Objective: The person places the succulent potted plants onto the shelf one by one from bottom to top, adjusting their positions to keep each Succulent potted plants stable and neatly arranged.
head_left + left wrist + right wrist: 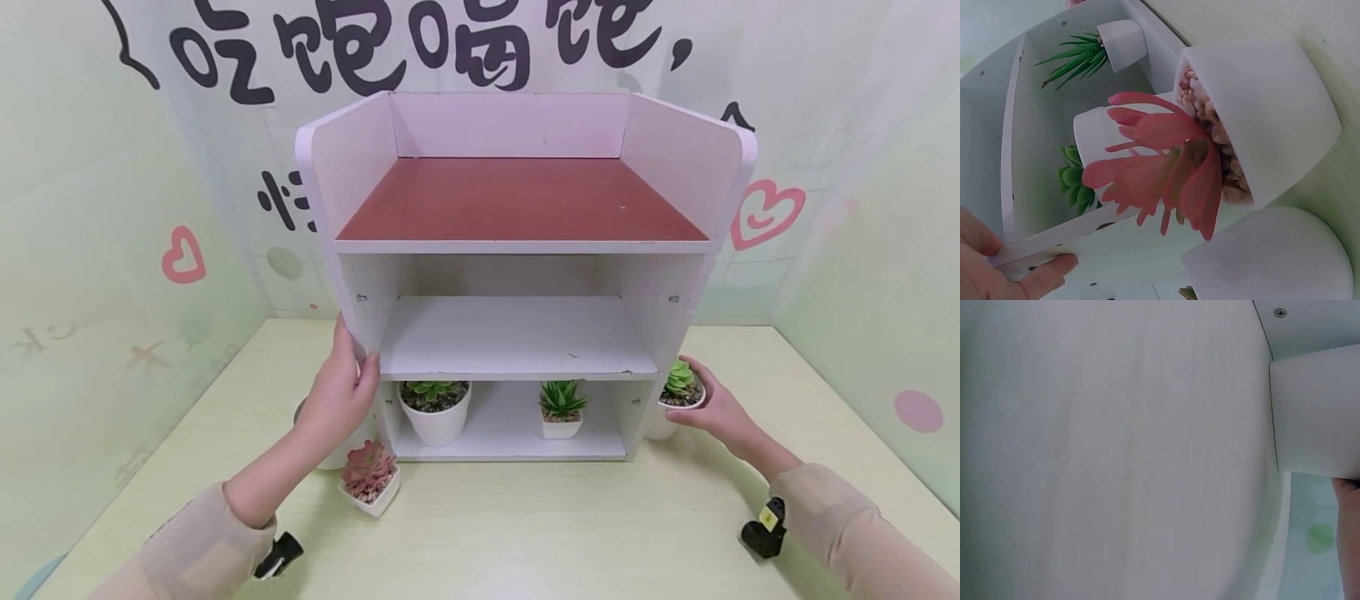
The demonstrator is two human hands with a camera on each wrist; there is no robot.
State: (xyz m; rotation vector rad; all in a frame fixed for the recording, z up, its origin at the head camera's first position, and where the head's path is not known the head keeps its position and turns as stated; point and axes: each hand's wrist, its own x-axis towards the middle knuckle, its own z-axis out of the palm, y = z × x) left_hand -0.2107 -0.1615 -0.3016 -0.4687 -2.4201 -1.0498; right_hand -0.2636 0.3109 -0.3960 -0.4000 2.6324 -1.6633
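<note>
A white shelf unit (517, 333) with a reddish-brown top stands on the table. My left hand (337, 396) grips the front edge of its left side panel, with the thumb at the front; the left wrist view shows those fingers (1054, 275) on the panel too. Beyond the opposite side, my right hand (716, 417) holds a green succulent (681, 382) in a round white pot (1316, 412) by the rim, beside the right panel. Near my left forearm sit a pink succulent (369, 468) in a square white pot and, partly hidden behind the arm, another white pot (1272, 259).
On the bottom shelf stand a round potted succulent (435, 417) at the left and a small spiky plant (562, 408) toward the right. The pale wooden table (510, 533) extends in front. Printed cloth walls (97, 208) enclose the sides and back.
</note>
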